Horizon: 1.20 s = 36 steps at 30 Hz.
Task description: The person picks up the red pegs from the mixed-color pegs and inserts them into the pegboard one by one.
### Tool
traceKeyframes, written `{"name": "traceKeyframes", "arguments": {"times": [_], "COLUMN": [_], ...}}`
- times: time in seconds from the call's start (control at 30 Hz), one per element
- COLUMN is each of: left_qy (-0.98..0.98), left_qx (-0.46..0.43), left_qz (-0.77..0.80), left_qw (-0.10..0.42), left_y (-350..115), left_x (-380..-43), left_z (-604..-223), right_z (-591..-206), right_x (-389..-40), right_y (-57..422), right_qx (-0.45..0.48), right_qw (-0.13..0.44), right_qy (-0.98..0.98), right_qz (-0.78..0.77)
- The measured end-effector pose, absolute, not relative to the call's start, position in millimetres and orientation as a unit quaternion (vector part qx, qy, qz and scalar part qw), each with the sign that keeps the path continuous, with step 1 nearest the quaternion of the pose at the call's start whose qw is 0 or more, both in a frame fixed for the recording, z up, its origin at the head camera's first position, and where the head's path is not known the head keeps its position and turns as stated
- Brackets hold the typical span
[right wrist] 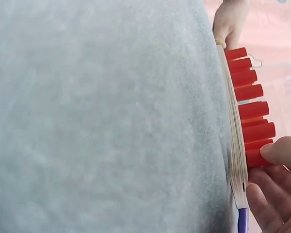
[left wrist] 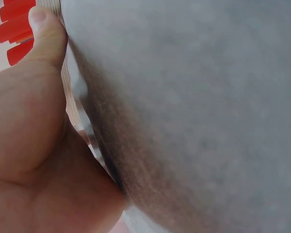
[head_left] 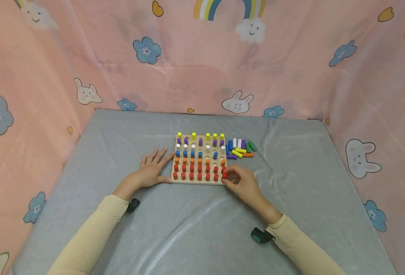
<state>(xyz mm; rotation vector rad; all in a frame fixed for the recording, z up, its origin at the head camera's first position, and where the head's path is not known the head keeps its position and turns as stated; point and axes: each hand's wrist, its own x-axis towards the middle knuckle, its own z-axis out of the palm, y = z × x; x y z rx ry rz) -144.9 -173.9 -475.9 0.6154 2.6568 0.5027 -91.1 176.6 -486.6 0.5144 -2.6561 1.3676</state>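
A wooden pegboard stands on the grey cloth, with rows of red, orange, blue, white, purple and yellow pegs upright in it. My left hand rests at the board's left edge, fingers spread, the thumb against its front left corner. At the front right corner my right hand pinches a red peg between thumb and forefinger. That peg is upright at the end of the front red row; its foot is close to the board. Bare holes show among the orange, blue, white, purple and yellow rows.
Just right of the board lie loose pegs in several colours, among them an orange peg, a green peg and a purple peg. Grey cloth covers the table. A pink patterned curtain hangs behind and at both sides.
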Motion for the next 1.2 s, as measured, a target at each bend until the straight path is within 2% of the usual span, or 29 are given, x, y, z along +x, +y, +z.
{"name": "traceKeyframes", "arguments": {"times": [1.2], "left_qy": [0.938], "left_qx": [0.216], "left_qz": [0.179], "left_qw": [0.203], "left_y": [-175.5], "left_x": [-148.7], "left_z": [-477.7], "right_z": [-491.5], "right_x": [-94.7], "right_y": [181.9], "right_qx": [0.163], "right_qw": [0.034], "right_qy": [-0.867], "right_qz": [0.469]}}
